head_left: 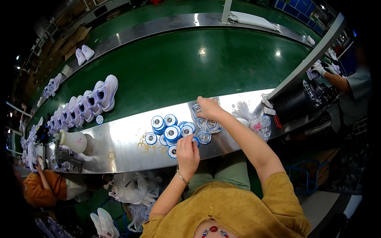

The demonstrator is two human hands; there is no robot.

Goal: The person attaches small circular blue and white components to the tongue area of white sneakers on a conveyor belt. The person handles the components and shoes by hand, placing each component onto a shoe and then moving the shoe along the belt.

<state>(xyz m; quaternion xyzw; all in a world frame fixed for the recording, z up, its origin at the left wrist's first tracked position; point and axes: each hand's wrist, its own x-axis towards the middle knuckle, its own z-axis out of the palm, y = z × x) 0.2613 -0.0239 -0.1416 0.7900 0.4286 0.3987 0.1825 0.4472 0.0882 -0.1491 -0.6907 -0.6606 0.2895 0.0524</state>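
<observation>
The left hand [187, 152] has its fingers curled down onto a round blue-and-white tag [194, 139] at the near edge of the metal ledge [119, 139]; whether it pinches the tag or only presses on it cannot be told. The right hand [208, 108] is closed over a small stack of the same tags [196, 110] at the far side of the pile. Between the two hands lies the cluster of tags [172, 133], some stacked, some flat, touching one another. Just left of the cluster are loose yellow rubber bands [143, 146]. Further left stands a white bottle [73, 141]. On the green belt [190, 67] beyond the ledge sits a row of white shoes [85, 105]. A clear plastic bag [254, 119] lies to the right of the right hand
</observation>
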